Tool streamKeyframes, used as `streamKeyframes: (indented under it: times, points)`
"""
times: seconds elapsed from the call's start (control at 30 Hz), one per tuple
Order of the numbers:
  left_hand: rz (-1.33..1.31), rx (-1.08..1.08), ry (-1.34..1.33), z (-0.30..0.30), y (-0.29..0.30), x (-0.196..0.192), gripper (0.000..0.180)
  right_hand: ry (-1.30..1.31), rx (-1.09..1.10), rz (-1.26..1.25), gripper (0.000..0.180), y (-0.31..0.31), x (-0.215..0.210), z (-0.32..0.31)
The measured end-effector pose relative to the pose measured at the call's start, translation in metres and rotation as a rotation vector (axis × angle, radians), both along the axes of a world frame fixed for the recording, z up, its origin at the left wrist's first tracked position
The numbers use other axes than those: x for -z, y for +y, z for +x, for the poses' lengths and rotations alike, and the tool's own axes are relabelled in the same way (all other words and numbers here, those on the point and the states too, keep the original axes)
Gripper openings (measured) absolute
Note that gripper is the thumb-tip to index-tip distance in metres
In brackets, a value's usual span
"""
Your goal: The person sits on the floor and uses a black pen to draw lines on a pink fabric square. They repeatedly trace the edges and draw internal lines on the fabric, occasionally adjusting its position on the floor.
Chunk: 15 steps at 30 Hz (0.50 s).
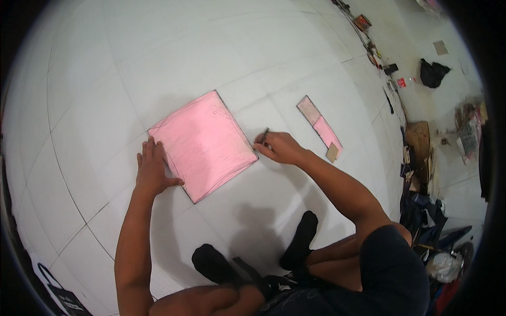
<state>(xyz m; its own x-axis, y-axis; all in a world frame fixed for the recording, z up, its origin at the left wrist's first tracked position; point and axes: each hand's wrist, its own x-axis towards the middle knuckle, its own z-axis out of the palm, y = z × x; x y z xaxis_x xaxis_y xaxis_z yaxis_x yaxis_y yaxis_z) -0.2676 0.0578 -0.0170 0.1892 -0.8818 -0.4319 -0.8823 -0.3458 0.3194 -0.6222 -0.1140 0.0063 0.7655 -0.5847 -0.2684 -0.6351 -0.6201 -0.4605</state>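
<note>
A square pink sheet (203, 147) lies flat on the white tiled floor. Dark scribbled lines run along its edges. My left hand (152, 171) rests on its left side with the fingers and thumb spread along the edge. At the sheet's right corner, my right hand (278, 147) is closed around a short dark pen (266, 132), whose upper end sticks up past the fingers. The fingers of my right hand hide the pen's tip, so I cannot tell whether it touches the sheet.
To the right lie a narrow strip, part grey-brown (310, 108) and part pink (328, 130), and a small tan piece (332, 152). My feet in black socks (212, 263) are close below the sheet. Along the right wall are a black bag (433, 72), cardboard (418, 142) and clutter.
</note>
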Motion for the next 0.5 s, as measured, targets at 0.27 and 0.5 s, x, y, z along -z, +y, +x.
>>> streamKeyframes:
  times: [0.27, 0.5]
  points:
    - [-0.004, 0.01, -0.009, 0.001, 0.0, 0.002, 0.136, -0.132, 0.062, -0.125, 0.034, -0.059, 0.018, 0.08]
    - [-0.025, 0.006, -0.004, 0.003, 0.005, 0.005, 0.136, -0.14, 0.239, -0.131, 0.033, -0.098, 0.016, 0.145]
